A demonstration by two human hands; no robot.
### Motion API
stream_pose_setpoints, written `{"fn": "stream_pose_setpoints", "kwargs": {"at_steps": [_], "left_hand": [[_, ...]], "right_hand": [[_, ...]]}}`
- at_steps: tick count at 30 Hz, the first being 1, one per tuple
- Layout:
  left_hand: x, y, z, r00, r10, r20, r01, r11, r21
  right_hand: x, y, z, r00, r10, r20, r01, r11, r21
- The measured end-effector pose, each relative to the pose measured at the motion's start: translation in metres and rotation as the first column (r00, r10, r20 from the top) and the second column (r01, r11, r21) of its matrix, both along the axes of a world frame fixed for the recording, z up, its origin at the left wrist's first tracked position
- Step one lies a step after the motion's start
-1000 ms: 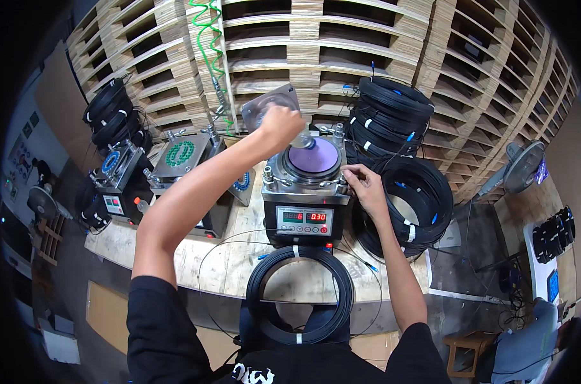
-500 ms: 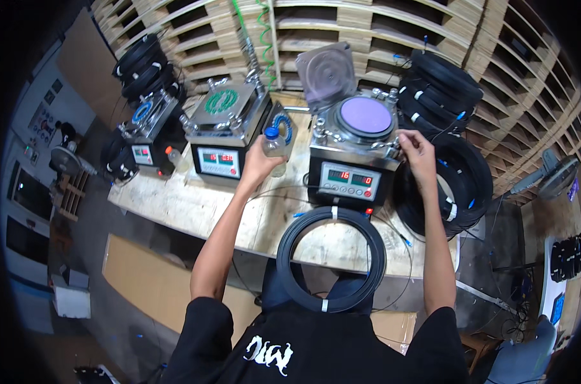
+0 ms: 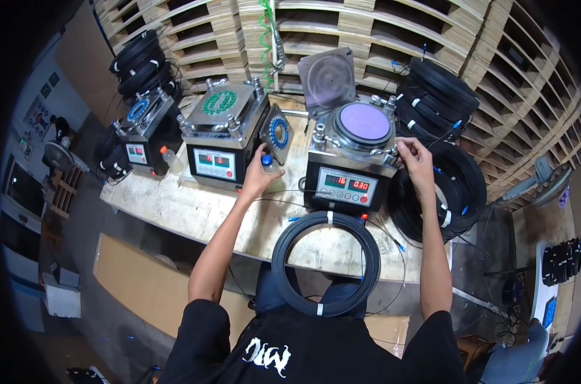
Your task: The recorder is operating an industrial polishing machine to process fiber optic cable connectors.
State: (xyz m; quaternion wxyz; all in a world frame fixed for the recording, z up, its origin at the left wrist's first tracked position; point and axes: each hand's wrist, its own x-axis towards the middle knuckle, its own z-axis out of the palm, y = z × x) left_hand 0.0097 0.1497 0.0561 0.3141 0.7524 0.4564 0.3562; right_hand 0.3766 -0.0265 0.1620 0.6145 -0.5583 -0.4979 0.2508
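Note:
My left hand (image 3: pixel 257 176) reaches across the wooden bench (image 3: pixel 194 214) and grips a small clear bottle with a blue cap (image 3: pixel 268 164), which stands between two grey machines. My right hand (image 3: pixel 416 157) rests at the front right corner of the near machine (image 3: pixel 346 185), fingers pinched on a metal corner post (image 3: pixel 396 151). That machine has a purple disc (image 3: pixel 364 121) on top and its round lid (image 3: pixel 329 72) swung up. A black cable coil (image 3: pixel 325 264) lies in my lap against the bench edge.
The middle machine (image 3: pixel 215 163) carries a green fixture, with a round plate of blue connectors (image 3: pixel 277 133) leaning on it. A third machine (image 3: pixel 138 153) and an orange-capped bottle (image 3: pixel 169 160) stand to the left. Stacked black coils (image 3: pixel 439 93) fill the right, with wooden pallets behind.
My left hand came down from the raised lid to the bottle between the machines. The lid stays up. My right hand has stayed at the machine's right corner.

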Motion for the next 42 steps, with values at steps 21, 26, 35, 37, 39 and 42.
{"fn": "stream_pose_setpoints", "kwargs": {"at_steps": [21, 26, 35, 37, 39, 42], "left_hand": [[0.118, 0.087, 0.085, 0.931, -0.312, 0.191, 0.3, 0.95, 0.087], [0.111, 0.057, 0.103, 0.911, -0.345, 0.226, 0.291, 0.926, 0.242], [0.126, 0.033, 0.183, 0.737, -0.341, 0.584, 0.617, 0.693, -0.373], [0.13, 0.052, 0.164, 0.757, -0.322, 0.569, 0.571, 0.748, -0.337], [0.14, 0.062, 0.151, 0.791, -0.359, 0.496, 0.545, 0.782, -0.303], [0.147, 0.057, 0.134, 0.783, -0.312, 0.538, 0.527, 0.792, -0.309]], "right_hand": [[-0.05, 0.252, 0.139, 0.829, 0.239, 0.506, -0.11, 0.956, -0.272], [-0.038, 0.211, 0.133, 0.849, -0.059, 0.525, 0.168, 0.972, -0.162], [0.02, 0.082, 0.096, 0.969, 0.067, -0.237, -0.061, 0.998, 0.031], [0.032, 0.087, 0.068, 0.944, 0.108, -0.313, -0.108, 0.994, 0.017], [0.038, 0.086, 0.05, 0.937, 0.101, -0.334, -0.115, 0.993, -0.023], [0.044, 0.085, 0.039, 0.95, 0.166, -0.264, -0.182, 0.983, -0.037]]}}
